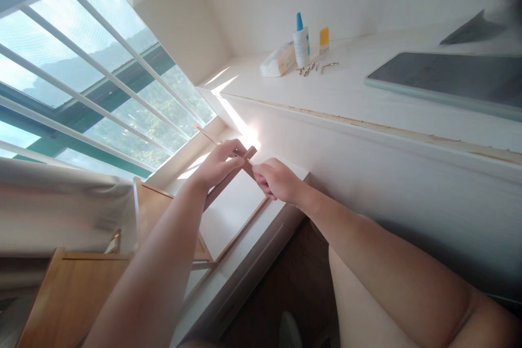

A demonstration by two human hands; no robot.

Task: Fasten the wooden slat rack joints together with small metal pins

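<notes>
My left hand [222,166] is closed around a brown wooden strip [222,189] near its upper end, where it meets a crossing strip. A thin, light brown piece [206,135] sticks out beyond the left fingers; its other end is hidden. My right hand [277,180] is closed in a pinch at the same joint. A small thin metal piece [250,162] shows between its fingertips and the wood, too small to name. Below both hands lies a white panel [232,215] with brown edging.
On the white ledge [346,87] stand a white bottle with a blue cap [302,46], a yellow-topped container [324,38] and a soft packet [278,61]. Several screws [309,69] lie beside them. A dark-screened tablet [448,79] rests at right. A barred window [101,65] and wooden furniture [77,288] are at left.
</notes>
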